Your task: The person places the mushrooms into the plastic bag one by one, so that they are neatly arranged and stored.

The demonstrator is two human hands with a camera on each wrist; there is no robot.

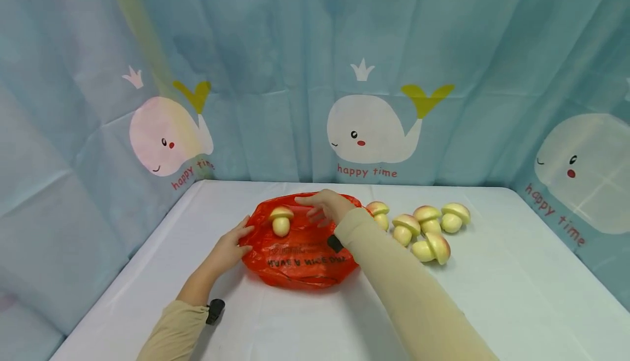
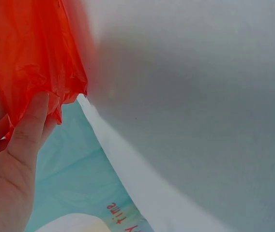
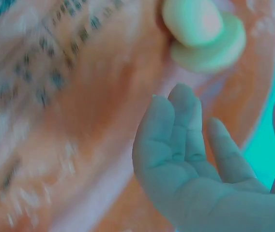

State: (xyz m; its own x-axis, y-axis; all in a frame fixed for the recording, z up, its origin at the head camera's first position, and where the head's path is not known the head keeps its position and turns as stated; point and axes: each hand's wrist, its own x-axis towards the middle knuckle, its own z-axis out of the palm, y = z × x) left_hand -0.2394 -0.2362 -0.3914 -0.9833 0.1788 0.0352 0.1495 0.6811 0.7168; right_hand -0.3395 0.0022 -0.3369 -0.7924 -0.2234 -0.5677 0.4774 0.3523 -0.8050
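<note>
A red plastic bag with dark printed lettering lies spread on the table. One mushroom, with a pale stem and a yellow-and-reddish cap, sits within the bag's rim; whether it is real or a model I cannot tell. My left hand holds the bag's left edge, the red film between thumb and fingers in the left wrist view. Over the bag's right part hovers my right hand, fingers loosely bent and holding nothing. The same mushroom appears just beyond its fingertips in the right wrist view.
Several more mushrooms lie loosely grouped on the white table, right of the bag; my right sleeve passes close to them. Behind and at both sides hangs a light blue curtain printed with whales.
</note>
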